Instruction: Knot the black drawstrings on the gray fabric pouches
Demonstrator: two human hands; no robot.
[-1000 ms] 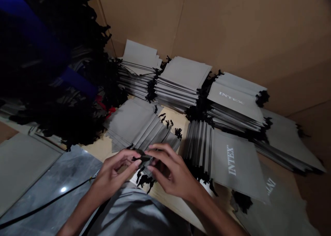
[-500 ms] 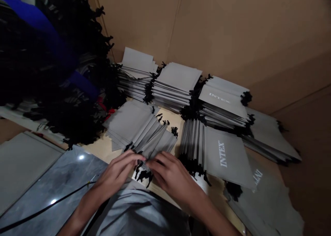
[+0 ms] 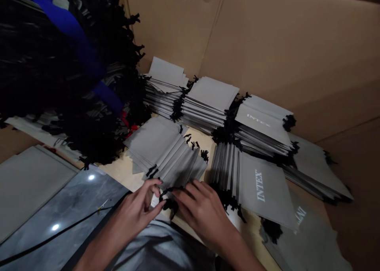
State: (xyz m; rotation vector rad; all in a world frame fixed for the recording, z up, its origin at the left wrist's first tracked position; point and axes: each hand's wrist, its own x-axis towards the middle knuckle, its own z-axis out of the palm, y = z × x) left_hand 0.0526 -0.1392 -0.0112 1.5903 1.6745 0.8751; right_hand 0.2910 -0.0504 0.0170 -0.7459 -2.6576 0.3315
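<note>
My left hand (image 3: 139, 207) and my right hand (image 3: 202, 209) meet low in the middle of the view. Between their fingertips is a black drawstring cord (image 3: 168, 198) at the near edge of a fanned row of grey pouches (image 3: 166, 154). Both hands have curled fingers pinching at the cord ends. The right hand's fingers rest on the nearest pouch of the fan. A grey cloth (image 3: 154, 243) lies across my lap below the hands.
Stacks of grey INTEX pouches (image 3: 261, 180) with black cords fill the back and right, against brown cardboard walls (image 3: 267, 45). A dark heap of cords and cloth with blue fabric (image 3: 74, 29) stands at the left. A grey tile floor (image 3: 59, 196) with a black cable lies at lower left.
Both hands have dropped from holding a pouch up to the near edge of the fanned row. The view has shifted slightly.
</note>
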